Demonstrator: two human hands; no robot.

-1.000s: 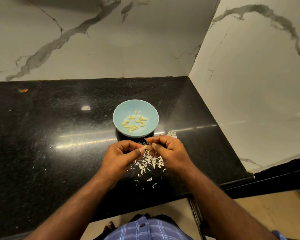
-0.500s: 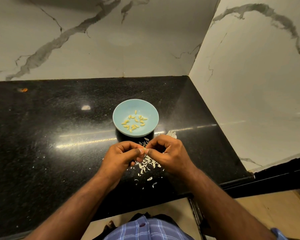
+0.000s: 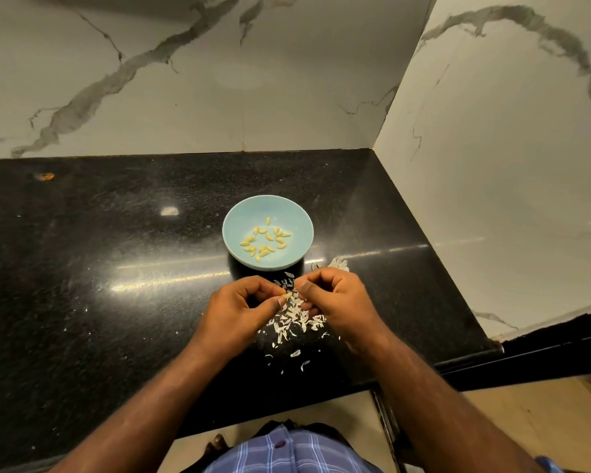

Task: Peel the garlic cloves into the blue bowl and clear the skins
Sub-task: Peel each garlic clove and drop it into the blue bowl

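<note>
I watched the left hand pinch a small pale garlic clove between its thumb and curled fingertips, just above the black countertop. My view of the right hand showed its fingers curled inward with the thumb tucked toward the clove, close beside the left hand; whether it actually held a scrap of skin I could not tell. Both hands hovered near the front edge of the countertop, a little right of its middle.

Under and between them lay a scatter of white garlic skins, thickest directly below the hands and thinning toward the front edge. A larger papery piece sat just behind the right hand.

The blue bowl stood just beyond the hands, toward the back wall but well short of it. Inside it lay peeled cloves, yellowish, spread loosely over the bottom.

A small orange mark sat near the back left of the countertop. Marble-patterned walls met at the back right corner. A blue checked shirt showed below the front edge.
</note>
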